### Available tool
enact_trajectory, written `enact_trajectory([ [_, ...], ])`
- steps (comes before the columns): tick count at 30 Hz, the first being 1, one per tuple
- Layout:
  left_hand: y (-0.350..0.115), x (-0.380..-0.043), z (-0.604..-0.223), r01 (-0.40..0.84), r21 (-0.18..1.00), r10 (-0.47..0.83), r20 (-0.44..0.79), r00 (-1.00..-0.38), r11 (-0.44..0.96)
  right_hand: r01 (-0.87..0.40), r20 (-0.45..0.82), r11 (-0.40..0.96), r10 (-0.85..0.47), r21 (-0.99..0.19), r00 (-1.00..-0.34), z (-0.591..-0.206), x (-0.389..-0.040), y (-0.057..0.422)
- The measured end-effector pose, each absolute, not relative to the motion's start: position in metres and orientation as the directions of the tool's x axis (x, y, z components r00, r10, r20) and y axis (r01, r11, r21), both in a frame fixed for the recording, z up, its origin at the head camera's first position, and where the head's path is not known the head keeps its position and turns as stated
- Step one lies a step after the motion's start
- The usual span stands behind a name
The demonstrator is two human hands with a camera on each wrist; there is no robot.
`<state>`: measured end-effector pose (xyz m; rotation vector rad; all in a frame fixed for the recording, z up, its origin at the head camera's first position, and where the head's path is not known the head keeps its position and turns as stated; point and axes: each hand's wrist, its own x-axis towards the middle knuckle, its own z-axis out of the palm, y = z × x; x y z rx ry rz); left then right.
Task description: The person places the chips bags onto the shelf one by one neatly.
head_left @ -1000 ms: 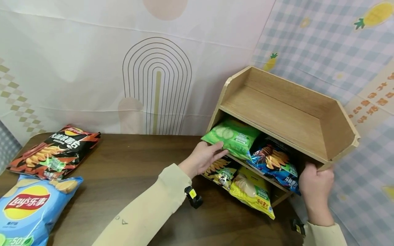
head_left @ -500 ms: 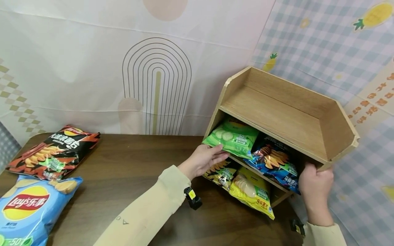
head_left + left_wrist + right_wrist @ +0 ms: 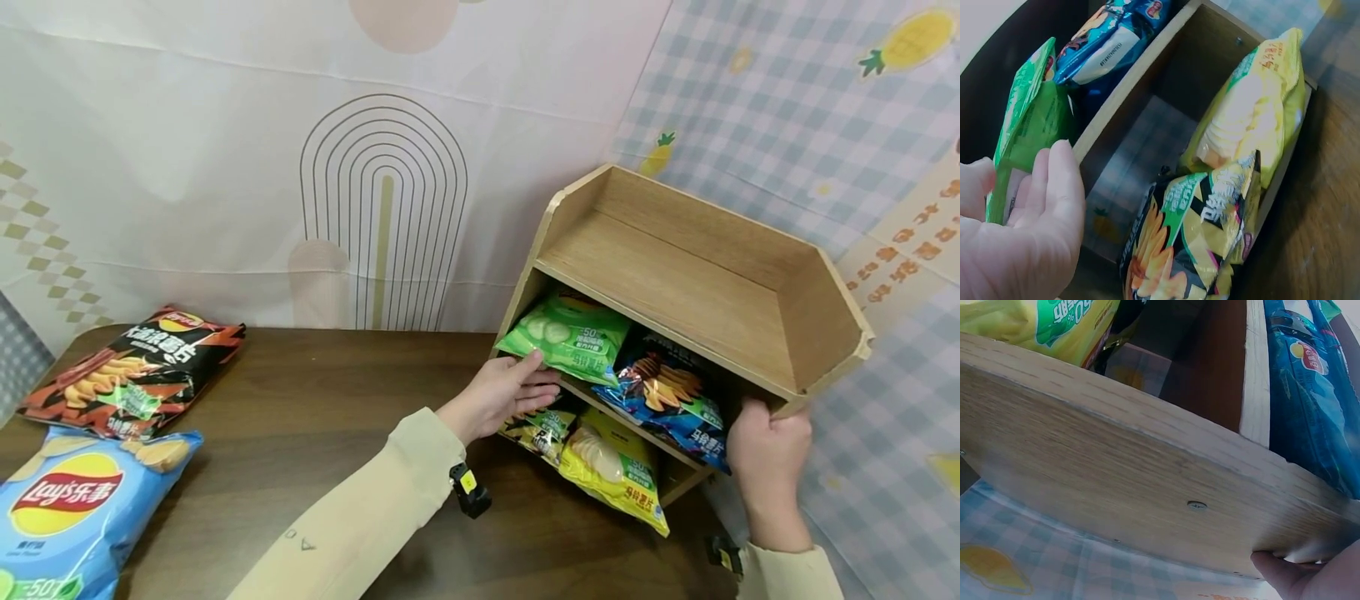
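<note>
A green chip bag [image 3: 573, 337] sits in the left part of the small wooden shelf's [image 3: 675, 258] middle tier. My left hand [image 3: 498, 396] is at its lower front edge, the thumb in front and the fingers fairly straight and spread under and behind it. In the left wrist view the bag's edge lies between thumb and fingers. A dark blue chip bag [image 3: 667, 392] lies beside the green one. On the right, my right hand [image 3: 772, 458] grips the shelf's side panel [image 3: 1147, 469] near the front edge, its fingers partly hidden by the panel.
On the bottom tier, a black-and-gold chip bag [image 3: 1185, 237] and a yellow chip bag [image 3: 618, 462] stick out past the front. At the left of the brown table [image 3: 330, 392] lie a black-and-red chip bag [image 3: 138, 371] and a light blue chip bag [image 3: 82, 508]. Fabric walls stand behind.
The green bag has shifted slightly back into the tier, and the left hand's fingers have spread and straightened at its edge. The right hand stays on the shelf's side.
</note>
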<state>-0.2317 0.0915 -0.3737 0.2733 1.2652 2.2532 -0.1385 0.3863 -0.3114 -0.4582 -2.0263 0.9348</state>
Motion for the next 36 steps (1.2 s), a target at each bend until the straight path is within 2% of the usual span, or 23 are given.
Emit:
enact_trajectory([
  [5, 0.076, -0.224, -0.377, -0.304, 0.904, 0.583, -0.077, -0.809, -0.302, -0.026, 0.555, 0.662, 0.605, -0.749, -0.571, -0.313, -0.139, 0.387],
  [9, 0.057, -0.218, -0.381, -0.227, 0.956, 0.577, -0.081, -0.813, -0.185, -0.036, 0.565, 0.667, 0.600, -0.744, -0.567, -0.313, -0.140, 0.389],
  [12, 0.042, -0.213, -0.385, -0.137, 0.987, 0.569, -0.068, -0.819, -0.080, -0.031, 0.558, 0.663, 0.603, -0.748, -0.570, -0.313, -0.140, 0.389],
  [15, 0.028, -0.206, -0.387, 0.043, 0.993, 0.561, -0.026, -0.827, 0.111, -0.025, 0.546, 0.654, 0.609, -0.756, -0.576, -0.313, -0.140, 0.388],
  [17, 0.019, -0.200, -0.386, 0.176, 0.949, 0.557, 0.001, -0.831, 0.260, -0.018, 0.536, 0.648, 0.614, -0.762, -0.579, -0.313, -0.139, 0.388],
  [20, 0.005, -0.190, -0.384, 0.350, 0.820, 0.558, 0.045, -0.829, 0.454, -0.015, 0.531, 0.644, 0.617, -0.765, -0.581, -0.313, -0.139, 0.388],
  [23, -0.011, -0.180, -0.385, 0.438, 0.692, 0.561, 0.058, -0.826, 0.574, -0.015, 0.535, 0.651, 0.611, -0.759, -0.583, -0.313, -0.141, 0.386],
  [28, -0.043, -0.167, -0.387, 0.459, 0.553, 0.504, 0.081, -0.860, 0.695, -0.006, 0.542, 0.660, 0.611, -0.751, -0.577, -0.314, -0.144, 0.386],
  [36, -0.100, -0.159, -0.388, 0.338, 0.540, 0.377, 0.040, -0.925, 0.771, -0.002, 0.546, 0.656, 0.627, -0.755, -0.555, -0.314, -0.143, 0.387],
])
